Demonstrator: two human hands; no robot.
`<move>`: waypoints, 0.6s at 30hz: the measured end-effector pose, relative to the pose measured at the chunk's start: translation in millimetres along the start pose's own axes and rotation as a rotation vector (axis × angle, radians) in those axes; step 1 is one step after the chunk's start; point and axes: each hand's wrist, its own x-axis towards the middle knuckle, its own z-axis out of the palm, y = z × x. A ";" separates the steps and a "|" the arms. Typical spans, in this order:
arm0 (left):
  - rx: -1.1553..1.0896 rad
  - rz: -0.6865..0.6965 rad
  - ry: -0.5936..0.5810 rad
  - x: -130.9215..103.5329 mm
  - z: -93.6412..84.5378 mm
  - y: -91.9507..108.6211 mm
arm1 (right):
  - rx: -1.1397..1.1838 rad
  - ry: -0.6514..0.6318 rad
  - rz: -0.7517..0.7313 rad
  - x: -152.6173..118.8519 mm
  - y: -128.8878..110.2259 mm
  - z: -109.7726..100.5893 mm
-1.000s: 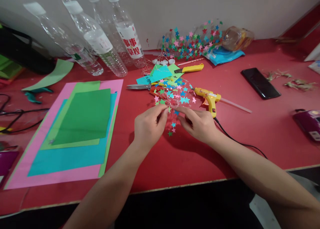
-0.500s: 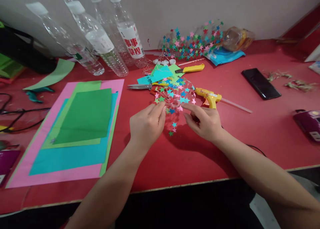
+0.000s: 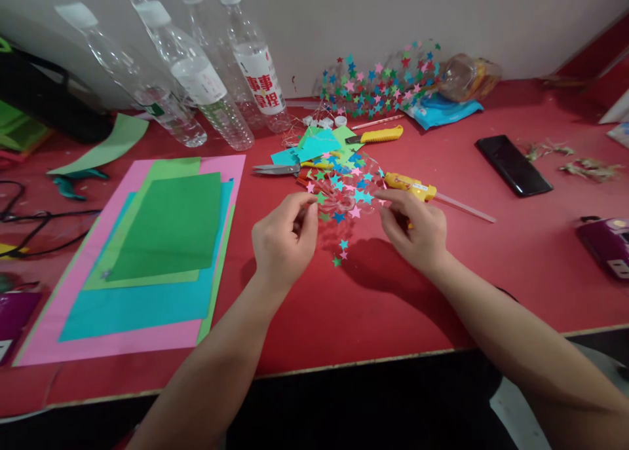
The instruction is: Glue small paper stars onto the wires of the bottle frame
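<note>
A clear plastic piece with colorful stars (image 3: 364, 196) lies on the red table between my hands, its looped, see-through part facing me. My left hand (image 3: 284, 237) is beside its left edge, thumb and index fingertips pinched together. Whatever may be between them is too small to make out. On the other side, my right hand (image 3: 417, 230) has its index finger stretched toward the stars, the thumb apart below it and the other fingers curled. A yellow glue gun (image 3: 407, 185) is partly hidden behind my right hand. Scissors (image 3: 278, 169) lie just beyond my left hand.
Stacked colored paper sheets (image 3: 167, 230) lie at left. Several clear bottles (image 3: 211, 99) stand at the back left. A yellow box cutter (image 3: 381, 135) rests on paper scraps (image 3: 317, 145). A star-covered clear piece (image 3: 378, 83) leans near the wall; a black phone (image 3: 514, 165) lies at right.
My hands have drawn apart from the looped middle of the clear piece: the left slightly left, the right to the right, now covering more of the glue gun. The starry piece stays in place.
</note>
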 end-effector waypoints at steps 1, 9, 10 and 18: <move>-0.040 -0.032 -0.005 -0.1 0.0 0.1 | 0.005 0.010 0.030 1.5 0.6 -1.0; -0.017 -0.041 -0.167 -4.3 3.8 2.3 | 0.080 0.002 0.098 8.7 9.6 -2.1; 0.004 -0.031 -0.170 -4.5 4.4 2.3 | 0.083 -0.008 0.090 8.6 10.2 -1.4; 0.055 -0.070 -0.146 -2.9 5.3 -5.3 | 0.071 -0.037 -0.066 3.9 4.4 -0.1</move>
